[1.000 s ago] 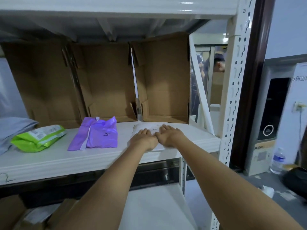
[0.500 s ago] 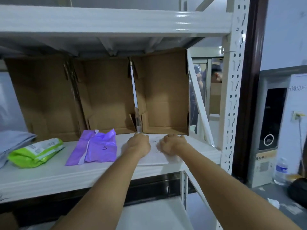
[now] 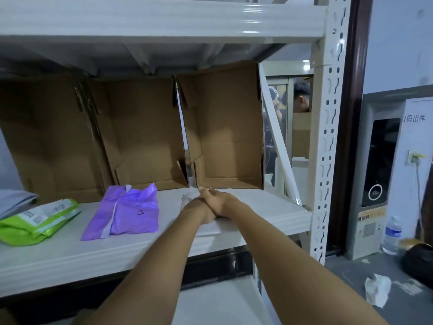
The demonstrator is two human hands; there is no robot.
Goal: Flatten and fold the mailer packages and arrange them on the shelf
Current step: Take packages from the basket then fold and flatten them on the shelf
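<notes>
Left hand: I see my left hand point(image 3: 199, 211) lying flat, fingers straight, pressing down on the white mailer point(image 3: 191, 198); it is partly under my right hand.
Right hand: my right hand point(image 3: 216, 202) lies across the left one, touching it, fingers stretched forward and flat, holding nothing.
White mailer: under both hands on the shelf point(image 3: 70, 256), its near edge showing just below my wrists; I cannot tell how far it is folded.
Far left of the hands: a green mailer point(image 3: 37, 220) lies flat on the shelf, well apart from them.
Left of the hands: a purple mailer point(image 3: 127, 212) lies near my left hand, not touching it.
Beyond the hands: open cardboard boxes point(image 3: 225, 134) stand on their sides; my fingertips reach close to the rightmost one.
</notes>
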